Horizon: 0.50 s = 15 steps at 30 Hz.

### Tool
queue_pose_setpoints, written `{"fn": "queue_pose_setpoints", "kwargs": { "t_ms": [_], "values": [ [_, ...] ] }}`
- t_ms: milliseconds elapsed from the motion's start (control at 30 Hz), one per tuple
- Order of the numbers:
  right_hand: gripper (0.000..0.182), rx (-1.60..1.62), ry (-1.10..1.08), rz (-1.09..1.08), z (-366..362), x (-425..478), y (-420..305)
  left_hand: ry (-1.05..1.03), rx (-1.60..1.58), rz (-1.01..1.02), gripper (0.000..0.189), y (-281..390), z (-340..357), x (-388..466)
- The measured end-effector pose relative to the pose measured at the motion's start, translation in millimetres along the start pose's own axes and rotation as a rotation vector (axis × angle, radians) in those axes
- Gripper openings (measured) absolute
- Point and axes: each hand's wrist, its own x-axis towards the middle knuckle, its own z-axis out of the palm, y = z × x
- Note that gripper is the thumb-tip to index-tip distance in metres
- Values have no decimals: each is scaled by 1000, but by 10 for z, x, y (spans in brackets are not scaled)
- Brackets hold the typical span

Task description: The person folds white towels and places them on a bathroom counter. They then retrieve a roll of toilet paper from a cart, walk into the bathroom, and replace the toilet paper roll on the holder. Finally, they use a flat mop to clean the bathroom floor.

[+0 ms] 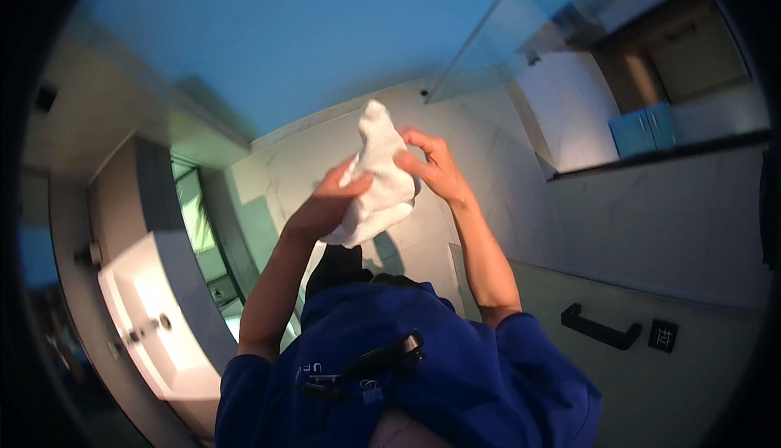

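Note:
A bunched white cloth (384, 173) hangs in front of my body, held up between both hands. My left hand (332, 201) grips its left side, with the thumb laid over the front and the fingers behind. On the right side, my right hand (430, 164) pinches the cloth between thumb and curled fingers; some of those fingertips are hidden behind it. The cloth's top narrows to a rounded peak, and its lower edge sags in folds above the pale tiled floor.
A white washbasin (161, 320) with a tap is at left, beside a cabinet (122, 186). A glass panel (482, 39) rises at upper right. At lower right is a glass door (537, 381) with a black handle (601, 327). A wall niche (647, 70) holds a blue box (644, 129).

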Motion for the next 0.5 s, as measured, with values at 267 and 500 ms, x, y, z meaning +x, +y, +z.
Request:
{"fn": "queue_pose_setpoints", "kwargs": {
  "t_ms": [267, 500],
  "values": [
    [23, 732, 762, 242, -1241, 79, 155, -329, 158, 3, 32, 478, 518, 2101],
    [28, 952, 1000, 185, -2316, -266, 361, -606, 372, -229, 35, 283, 1508, 3513]
  ]
}}
